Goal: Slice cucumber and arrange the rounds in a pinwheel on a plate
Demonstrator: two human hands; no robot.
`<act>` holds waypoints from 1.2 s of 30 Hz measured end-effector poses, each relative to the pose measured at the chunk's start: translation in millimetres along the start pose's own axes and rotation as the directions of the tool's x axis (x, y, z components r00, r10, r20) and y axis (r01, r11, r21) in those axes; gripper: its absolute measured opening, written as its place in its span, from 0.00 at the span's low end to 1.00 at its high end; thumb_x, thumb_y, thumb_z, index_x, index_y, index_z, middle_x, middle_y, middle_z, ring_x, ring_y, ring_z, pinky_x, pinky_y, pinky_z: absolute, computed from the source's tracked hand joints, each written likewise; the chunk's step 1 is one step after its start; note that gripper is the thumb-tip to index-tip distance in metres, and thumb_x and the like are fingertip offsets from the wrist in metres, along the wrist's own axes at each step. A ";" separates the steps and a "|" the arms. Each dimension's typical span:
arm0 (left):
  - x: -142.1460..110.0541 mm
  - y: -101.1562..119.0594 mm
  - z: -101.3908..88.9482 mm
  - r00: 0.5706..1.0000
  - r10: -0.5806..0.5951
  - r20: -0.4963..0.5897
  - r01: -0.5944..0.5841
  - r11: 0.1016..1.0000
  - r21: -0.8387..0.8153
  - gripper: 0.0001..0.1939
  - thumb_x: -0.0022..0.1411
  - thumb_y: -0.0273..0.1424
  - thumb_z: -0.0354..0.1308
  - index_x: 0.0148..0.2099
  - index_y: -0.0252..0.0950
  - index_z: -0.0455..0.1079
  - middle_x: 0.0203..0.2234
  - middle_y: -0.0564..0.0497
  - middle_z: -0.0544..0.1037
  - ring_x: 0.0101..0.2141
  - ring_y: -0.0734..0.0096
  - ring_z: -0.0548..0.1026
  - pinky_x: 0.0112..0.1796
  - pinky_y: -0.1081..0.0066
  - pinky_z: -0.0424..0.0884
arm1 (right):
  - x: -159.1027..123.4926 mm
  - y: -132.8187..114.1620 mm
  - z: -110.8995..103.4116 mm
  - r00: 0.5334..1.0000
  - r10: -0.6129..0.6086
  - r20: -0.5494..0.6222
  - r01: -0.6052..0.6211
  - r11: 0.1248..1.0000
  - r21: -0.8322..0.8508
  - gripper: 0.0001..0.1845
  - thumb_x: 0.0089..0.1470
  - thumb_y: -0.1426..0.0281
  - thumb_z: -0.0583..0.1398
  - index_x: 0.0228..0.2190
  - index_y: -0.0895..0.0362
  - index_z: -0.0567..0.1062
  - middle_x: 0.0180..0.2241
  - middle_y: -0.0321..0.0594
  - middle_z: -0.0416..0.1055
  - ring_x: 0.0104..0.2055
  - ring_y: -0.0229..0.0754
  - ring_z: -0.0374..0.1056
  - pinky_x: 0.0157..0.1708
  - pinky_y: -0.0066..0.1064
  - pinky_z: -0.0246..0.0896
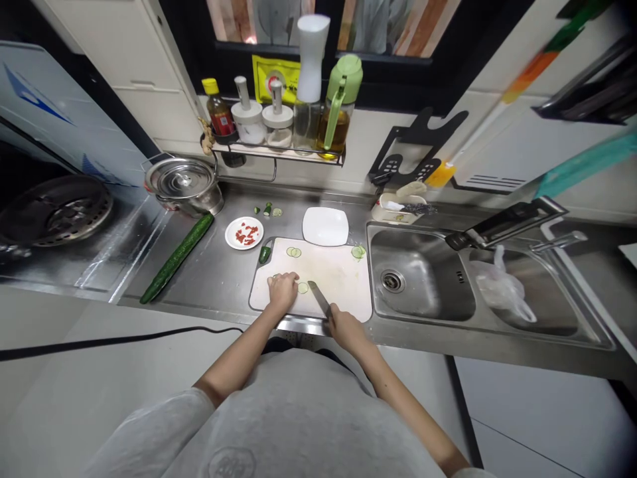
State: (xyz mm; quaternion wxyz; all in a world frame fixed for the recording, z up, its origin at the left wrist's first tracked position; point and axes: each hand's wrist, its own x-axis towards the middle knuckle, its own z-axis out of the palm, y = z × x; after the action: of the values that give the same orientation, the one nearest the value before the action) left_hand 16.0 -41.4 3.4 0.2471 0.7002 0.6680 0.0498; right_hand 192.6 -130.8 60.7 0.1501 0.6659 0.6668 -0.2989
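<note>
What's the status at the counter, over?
Right hand gripping knife over cutting board. Left hand curled beside a cucumber slice; any hidden grip unclear. Nothing visible between blade and slice.

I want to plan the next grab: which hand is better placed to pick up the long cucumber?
Left, I'd say. The left hand is nearer the long cucumber, while the right hand is farther off and holds the knife.
</note>
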 end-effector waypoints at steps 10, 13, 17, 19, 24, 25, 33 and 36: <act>-1.6 1.7 6.4 0.999 -0.007 0.032 0.006 1.000 0.026 0.11 0.60 0.34 0.53 0.44 0.43 0.72 0.41 0.48 0.77 0.46 0.58 0.67 0.47 0.59 0.52 | -2.0 -14.8 3.1 0.999 -0.029 0.029 0.030 0.999 -0.045 0.14 0.59 0.74 0.47 0.47 0.58 0.61 0.36 0.49 0.74 0.39 0.49 0.71 0.31 0.31 0.53; -1.4 2.2 6.1 1.000 0.002 0.024 -0.003 1.000 0.026 0.10 0.60 0.34 0.53 0.43 0.42 0.72 0.40 0.48 0.77 0.45 0.58 0.67 0.46 0.59 0.52 | -1.3 -16.1 2.7 0.999 -0.030 0.030 0.032 0.998 -0.054 0.14 0.59 0.75 0.47 0.47 0.58 0.62 0.36 0.50 0.74 0.40 0.49 0.72 0.31 0.31 0.54; -1.2 4.2 5.1 1.000 0.002 0.024 -0.003 1.000 0.028 0.09 0.60 0.34 0.54 0.42 0.42 0.72 0.40 0.48 0.77 0.45 0.58 0.67 0.46 0.59 0.53 | 0.6 -16.9 2.9 0.999 -0.029 0.030 0.031 0.998 -0.055 0.16 0.59 0.74 0.47 0.48 0.58 0.61 0.37 0.50 0.74 0.40 0.50 0.72 0.31 0.32 0.55; -2.9 2.9 4.8 1.000 0.003 0.021 -0.003 1.000 0.013 0.09 0.60 0.34 0.54 0.42 0.42 0.72 0.39 0.48 0.76 0.46 0.59 0.67 0.46 0.59 0.53 | 1.7 -17.2 3.1 0.999 -0.029 0.028 0.031 0.998 -0.054 0.16 0.59 0.75 0.47 0.49 0.59 0.61 0.37 0.50 0.74 0.40 0.50 0.72 0.31 0.32 0.55; -10.3 -18.6 0.0 0.980 -0.130 -0.149 0.125 0.991 -0.046 0.14 0.60 0.37 0.54 0.49 0.43 0.69 0.44 0.47 0.73 0.47 0.59 0.67 0.46 0.60 0.56 | 3.1 -16.9 2.7 0.999 -0.031 0.033 0.032 0.999 -0.043 0.15 0.60 0.73 0.46 0.48 0.59 0.62 0.36 0.50 0.74 0.40 0.49 0.71 0.32 0.32 0.55; -11.2 -25.0 -1.6 0.967 -0.172 -0.189 0.167 0.985 -0.046 0.16 0.60 0.38 0.54 0.51 0.44 0.68 0.46 0.47 0.72 0.47 0.58 0.67 0.46 0.60 0.57 | 3.1 -16.7 2.5 0.999 -0.028 0.034 0.029 0.999 -0.040 0.15 0.60 0.73 0.46 0.48 0.59 0.62 0.36 0.50 0.74 0.40 0.49 0.71 0.32 0.32 0.55; -12.7 -52.5 -8.2 0.970 -0.134 -0.202 0.143 0.989 0.029 0.16 0.59 0.41 0.56 0.49 0.47 0.71 0.46 0.48 0.72 0.48 0.56 0.66 0.47 0.59 0.57 | 4.5 -15.1 1.7 0.998 -0.028 0.050 0.029 0.999 -0.026 0.15 0.60 0.73 0.46 0.48 0.59 0.62 0.36 0.50 0.73 0.39 0.49 0.71 0.31 0.31 0.54; -15.8 -56.3 -6.2 0.973 -0.113 -0.200 0.122 0.992 0.031 0.16 0.59 0.40 0.56 0.49 0.47 0.71 0.45 0.48 0.73 0.47 0.58 0.67 0.46 0.60 0.58 | 6.6 -14.2 2.9 0.998 -0.024 0.058 0.024 1.000 -0.012 0.14 0.60 0.73 0.47 0.48 0.58 0.62 0.36 0.50 0.74 0.38 0.48 0.71 0.31 0.31 0.53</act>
State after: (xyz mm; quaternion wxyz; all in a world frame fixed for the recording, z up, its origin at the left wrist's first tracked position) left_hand -39.4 -55.6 -10.3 0.1668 0.6562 0.7304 0.0902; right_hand 177.7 -126.3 57.2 0.1698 0.6480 0.6720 -0.3157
